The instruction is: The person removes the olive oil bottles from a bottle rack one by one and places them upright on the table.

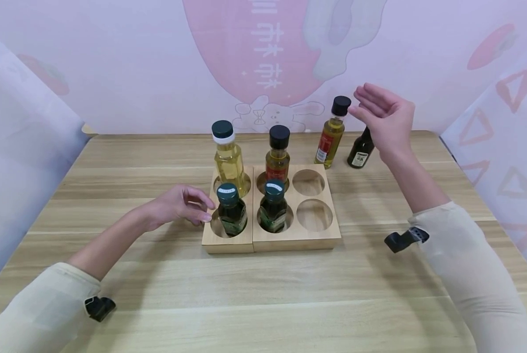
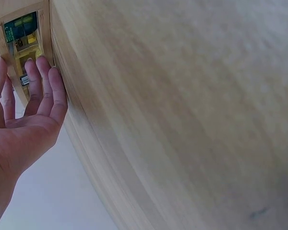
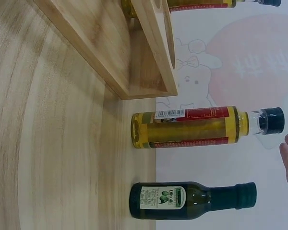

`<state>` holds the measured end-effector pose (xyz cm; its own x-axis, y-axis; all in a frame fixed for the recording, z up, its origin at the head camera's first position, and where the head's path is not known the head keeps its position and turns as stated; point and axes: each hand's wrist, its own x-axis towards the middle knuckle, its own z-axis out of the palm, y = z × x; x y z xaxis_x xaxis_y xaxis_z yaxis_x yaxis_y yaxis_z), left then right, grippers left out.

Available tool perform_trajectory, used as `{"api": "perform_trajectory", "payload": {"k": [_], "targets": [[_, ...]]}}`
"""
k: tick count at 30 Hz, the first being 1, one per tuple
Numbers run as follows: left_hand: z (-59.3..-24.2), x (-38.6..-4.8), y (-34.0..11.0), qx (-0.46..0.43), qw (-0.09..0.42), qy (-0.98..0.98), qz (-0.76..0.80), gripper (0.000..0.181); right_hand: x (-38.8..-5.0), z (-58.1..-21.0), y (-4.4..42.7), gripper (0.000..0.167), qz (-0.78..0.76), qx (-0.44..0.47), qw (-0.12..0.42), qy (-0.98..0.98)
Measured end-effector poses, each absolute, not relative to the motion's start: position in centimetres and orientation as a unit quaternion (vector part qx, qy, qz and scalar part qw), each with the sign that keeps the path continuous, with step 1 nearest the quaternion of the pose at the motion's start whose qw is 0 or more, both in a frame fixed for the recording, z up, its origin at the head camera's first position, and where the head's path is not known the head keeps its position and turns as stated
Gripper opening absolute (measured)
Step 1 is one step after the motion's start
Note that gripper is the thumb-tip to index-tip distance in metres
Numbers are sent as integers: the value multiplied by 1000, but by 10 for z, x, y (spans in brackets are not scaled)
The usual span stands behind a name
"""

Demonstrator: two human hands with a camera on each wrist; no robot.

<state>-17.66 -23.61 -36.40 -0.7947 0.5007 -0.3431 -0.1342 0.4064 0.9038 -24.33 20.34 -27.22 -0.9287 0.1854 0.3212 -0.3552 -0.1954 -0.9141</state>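
Wood-grain tabletop (image 1: 263, 304), left hand (image 1: 178, 204) kinda loose, pale wooden bottle rack (image 1: 296, 243) by its fingertips; right hand (image 1: 388, 117) straightish, black-capped yellow glass bottle (image 1: 330, 139) beside its fingers.

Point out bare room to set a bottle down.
Free: front-right hole and back-right hole of the wooden rack; tabletop in front, between the sleeves. Crowded: the other four holes, filled; past the back-right corner, with red-labelled bottle, dark bottle, right hand; left edge, by the left hand.
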Motion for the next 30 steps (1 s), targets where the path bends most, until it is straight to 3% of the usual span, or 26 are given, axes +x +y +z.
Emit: {"api": "perform_trajectory", "payload": {"k": [30], "targets": [[-364,-175,-236,110,296,782,538,29,-207,-266,202,38,763,139,110,-622]]}}
